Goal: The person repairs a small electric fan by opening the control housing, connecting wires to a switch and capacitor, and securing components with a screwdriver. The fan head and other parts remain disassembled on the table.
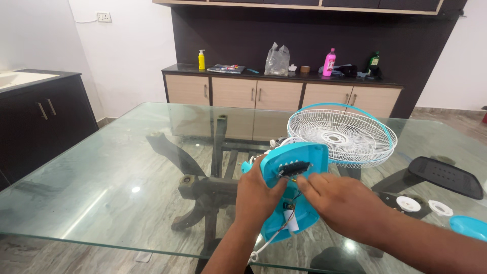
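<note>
We see the blue fan housing (294,175) tilted up off the glass tabletop (127,167), our left hand (257,195) wrapped around its left edge, our right hand (337,200) pinching at the black switch block (294,168) just beyond its fingertips.

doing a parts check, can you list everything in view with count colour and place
fan base housing: 1, turquoise, on the table centre, opened, wires showing
fan grille: 1, white with turquoise rim, behind the housing
round caps: 2, white, table right
black panel: 1, far right
turquoise part: 1, right edge, cut off
glass table: 1, clear, dark legs beneath
yellow bottle: 1, sideboard left
pink bottle: 1, sideboard right
plastic bag: 1, clear, sideboard middle
left hand: grips the housing
right hand: fingertips at the housing's black switch block
</note>
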